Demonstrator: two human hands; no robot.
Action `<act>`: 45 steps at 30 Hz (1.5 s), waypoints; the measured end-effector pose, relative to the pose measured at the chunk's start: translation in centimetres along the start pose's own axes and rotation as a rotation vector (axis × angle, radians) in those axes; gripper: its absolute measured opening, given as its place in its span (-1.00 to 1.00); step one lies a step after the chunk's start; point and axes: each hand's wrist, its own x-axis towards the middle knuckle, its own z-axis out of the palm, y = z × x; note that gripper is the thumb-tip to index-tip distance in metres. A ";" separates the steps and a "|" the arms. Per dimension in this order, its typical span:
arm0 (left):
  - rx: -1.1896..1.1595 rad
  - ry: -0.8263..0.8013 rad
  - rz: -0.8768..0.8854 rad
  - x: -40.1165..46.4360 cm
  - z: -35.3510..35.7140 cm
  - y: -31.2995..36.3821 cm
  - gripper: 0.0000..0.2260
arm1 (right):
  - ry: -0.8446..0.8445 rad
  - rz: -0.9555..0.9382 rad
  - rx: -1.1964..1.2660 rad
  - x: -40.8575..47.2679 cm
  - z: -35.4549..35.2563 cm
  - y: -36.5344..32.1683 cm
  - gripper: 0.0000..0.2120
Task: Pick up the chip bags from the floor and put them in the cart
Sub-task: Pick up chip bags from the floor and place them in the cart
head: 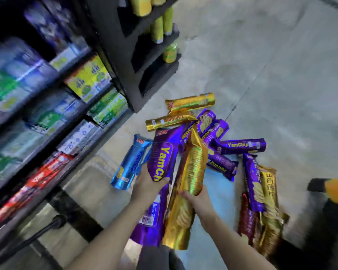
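Both hands are already loaded. Left hand [148, 184] is wrapped round the middle of a purple bag [160, 164], fingers [163, 180] curled over its near face and shut tight on it. The bag's long axis runs near-to-far, its upper end tilted away from the person. The print reads "YamCh..." w/ the rest hidden under the fingers. A barcode sticker shows on the purple pack below the wrist; can't tell if that's the same bag or a 2nd one.

Right hand [195, 197] is closed round a gold bag [191, 172] approx. mid-length. The long axis is near-parallel to the purple one, top end pointing away. No legible text on it.

The 2 held bags sit side by side, touching or nearly so, above the pile. My read: next move is a carry to the cart, not another grasp. No basket is clearly seen; the blurred black and orange shape [330, 190] at far right may be the cart, which would put the right hand nearer to it.

The floor [281, 75] has plenty left:
- blue bag [128, 168] just left of the left hand, "YamChip" on it
- purple and gold bags [261, 188] to the right, w/ Chinese characters
- purple bag [240, 146] further out, lying crosswise, "YamChip" readable
- 2 gold bags [189, 103] farthest, by the black shelf [113, 55], one reading "YamChip"

Shelf goods at left are too blurred to read.
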 end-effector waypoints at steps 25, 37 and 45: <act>-0.575 0.448 0.181 -34.7 -30.5 5.8 -0.68 | -0.613 -0.525 -0.389 -36.9 14.1 -14.5 -0.22; -0.691 0.724 -0.027 -45.2 -40.3 -12.4 -0.32 | -0.833 -0.516 -0.584 -45.0 30.9 -1.6 -0.55; -0.822 0.765 -0.119 -49.5 -46.0 -27.2 -0.52 | -0.818 -0.404 -0.747 -49.5 42.0 10.6 -0.01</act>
